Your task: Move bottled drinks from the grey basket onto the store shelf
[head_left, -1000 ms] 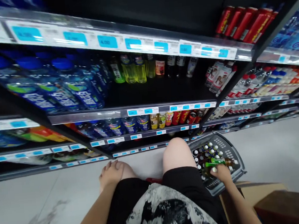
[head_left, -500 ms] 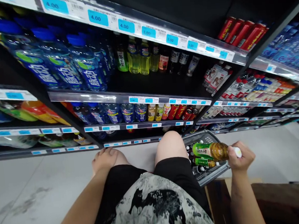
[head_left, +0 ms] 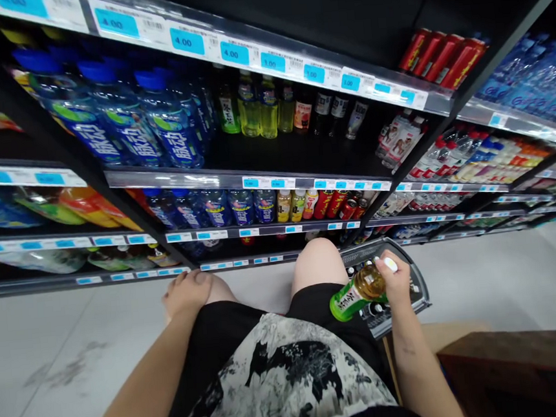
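Note:
My right hand (head_left: 395, 279) is closed around the neck of a tea bottle (head_left: 357, 292) with a white cap, a green label and amber liquid. The bottle is tilted, its base pointing down and left over my right thigh. Behind it stands a grey shopping basket (head_left: 417, 273), partly hidden by the bottle and hand, with several dark and white-capped bottles inside. My left hand (head_left: 188, 293) lies flat over my left knee, fingers stretched out, holding nothing.
Shelves (head_left: 236, 173) of drinks stretch across the front, with blue-capped bottles (head_left: 168, 121) at left and red cans (head_left: 442, 58) at upper right. A brown box (head_left: 519, 356) sits at lower right. Grey floor (head_left: 50, 339) shows on both sides.
My right hand has moved left and slightly up, bringing the tea bottle from over the basket toward my right thigh. The bottle's base now angles further downward. My left hand stays on the knee.

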The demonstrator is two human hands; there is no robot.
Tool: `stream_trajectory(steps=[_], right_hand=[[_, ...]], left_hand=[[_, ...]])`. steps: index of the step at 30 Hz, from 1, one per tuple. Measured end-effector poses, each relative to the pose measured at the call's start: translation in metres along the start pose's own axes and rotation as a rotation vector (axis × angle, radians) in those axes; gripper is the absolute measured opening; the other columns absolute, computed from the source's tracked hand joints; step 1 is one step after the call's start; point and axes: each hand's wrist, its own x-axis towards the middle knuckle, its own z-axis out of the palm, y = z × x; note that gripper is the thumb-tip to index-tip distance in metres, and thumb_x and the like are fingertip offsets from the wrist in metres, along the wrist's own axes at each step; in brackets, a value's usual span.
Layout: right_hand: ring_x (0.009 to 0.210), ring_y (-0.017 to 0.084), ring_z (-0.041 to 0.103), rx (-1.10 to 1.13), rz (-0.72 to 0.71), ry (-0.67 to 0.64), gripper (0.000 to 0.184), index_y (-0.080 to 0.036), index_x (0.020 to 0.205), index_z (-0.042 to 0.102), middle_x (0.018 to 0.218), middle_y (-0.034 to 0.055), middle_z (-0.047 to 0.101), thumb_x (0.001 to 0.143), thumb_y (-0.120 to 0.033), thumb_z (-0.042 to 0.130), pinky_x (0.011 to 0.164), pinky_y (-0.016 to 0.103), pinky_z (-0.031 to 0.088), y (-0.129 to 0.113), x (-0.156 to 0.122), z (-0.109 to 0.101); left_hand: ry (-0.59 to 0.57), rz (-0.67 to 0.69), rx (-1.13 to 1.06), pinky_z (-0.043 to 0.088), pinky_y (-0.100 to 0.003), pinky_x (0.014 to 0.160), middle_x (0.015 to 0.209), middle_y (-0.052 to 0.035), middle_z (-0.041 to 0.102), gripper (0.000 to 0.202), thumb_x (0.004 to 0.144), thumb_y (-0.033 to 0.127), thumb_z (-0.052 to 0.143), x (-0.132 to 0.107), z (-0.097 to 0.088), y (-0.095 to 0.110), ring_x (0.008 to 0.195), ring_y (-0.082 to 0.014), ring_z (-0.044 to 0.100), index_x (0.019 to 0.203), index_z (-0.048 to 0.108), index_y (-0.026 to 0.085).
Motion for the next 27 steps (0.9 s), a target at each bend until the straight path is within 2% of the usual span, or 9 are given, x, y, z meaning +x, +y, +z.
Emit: stream_trajectory(steps=[4,6,8,12,15,18,20,23,27], right_hand=[[0.083,-0.003,0.051,0.095,0.171,-0.086,0.062,-0.006,0.087,0.054,0.089,0.0037,0.055,0.074,-0.064,0.070,0.078,0.008,0.042,-0.003,-0.008,0.016],[0.087,0.000,0.056,0.263,0.335,-0.145,0.071,-0.010,0.106,0.051,0.100,0.0044,0.059,0.067,-0.065,0.075,0.082,0.011,0.048,0.002,-0.015,0.026],[0.088,0.003,0.059,0.442,0.396,-0.185,0.079,-0.011,0.109,0.046,0.102,0.0052,0.059,0.061,-0.066,0.078,0.083,0.016,0.053,0.011,-0.025,0.035],[0.093,0.008,0.061,0.562,0.190,-0.240,0.076,-0.010,0.104,0.050,0.098,0.0078,0.059,0.064,-0.070,0.074,0.085,0.021,0.055,0.029,-0.045,0.043],[0.100,0.010,0.062,0.588,0.121,-0.237,0.091,-0.010,0.109,0.055,0.105,0.0104,0.061,0.057,-0.082,0.074,0.092,0.024,0.056,0.037,-0.065,0.047],[0.104,0.008,0.062,0.524,0.221,-0.202,0.098,-0.011,0.117,0.051,0.109,0.0089,0.062,0.043,-0.059,0.093,0.101,0.022,0.055,0.047,-0.089,0.060],[0.102,0.004,0.060,0.494,0.304,-0.094,0.094,-0.010,0.119,0.048,0.108,0.0078,0.064,0.044,-0.039,0.095,0.100,0.017,0.054,0.053,-0.102,0.071],[0.101,0.002,0.060,0.540,0.386,0.022,0.093,-0.012,0.127,0.045,0.114,0.0085,0.064,0.048,-0.029,0.092,0.096,0.015,0.055,0.054,-0.110,0.078],[0.100,0.011,0.067,0.699,0.574,-0.196,0.100,-0.018,0.141,0.041,0.118,0.0107,0.064,0.054,-0.035,0.086,0.094,0.027,0.060,0.024,-0.101,0.063]], left_hand=[[0.005,-0.023,-0.009,0.035,-0.060,0.116,0.164,-0.0081,0.037,0.066,0.096,0.055,0.037,-0.004,-0.004,0.000,0.147,-0.0371,0.035,0.151,0.055,0.024],[0.003,-0.022,-0.019,0.035,-0.059,0.117,0.164,-0.0074,0.037,0.066,0.095,0.056,0.037,-0.006,-0.006,-0.001,0.148,-0.0358,0.034,0.151,0.055,0.025],[0.010,-0.017,-0.027,0.034,-0.058,0.117,0.164,-0.0075,0.038,0.066,0.095,0.055,0.037,-0.007,-0.009,-0.001,0.148,-0.0352,0.034,0.151,0.055,0.025],[0.035,-0.012,-0.028,0.035,-0.057,0.117,0.163,-0.0087,0.039,0.065,0.095,0.053,0.038,-0.009,-0.012,0.002,0.147,-0.0352,0.035,0.149,0.057,0.022],[0.057,-0.005,-0.022,0.036,-0.057,0.116,0.161,-0.0085,0.041,0.064,0.095,0.053,0.038,-0.010,-0.013,0.004,0.147,-0.0343,0.035,0.147,0.059,0.023],[0.074,0.000,-0.023,0.037,-0.056,0.115,0.160,-0.0086,0.044,0.063,0.095,0.052,0.038,-0.013,-0.014,0.005,0.147,-0.0342,0.036,0.146,0.060,0.023],[0.081,0.001,-0.031,0.036,-0.056,0.115,0.159,-0.0092,0.044,0.063,0.095,0.052,0.038,-0.014,-0.015,0.006,0.146,-0.0344,0.036,0.145,0.061,0.023],[0.088,0.000,-0.032,0.035,-0.056,0.115,0.160,-0.0089,0.044,0.063,0.094,0.051,0.039,-0.015,-0.015,0.007,0.146,-0.0338,0.036,0.145,0.061,0.022],[0.086,0.010,-0.021,0.034,-0.055,0.116,0.160,-0.0087,0.043,0.063,0.094,0.052,0.039,-0.014,-0.014,0.007,0.147,-0.0339,0.035,0.146,0.060,0.022]])
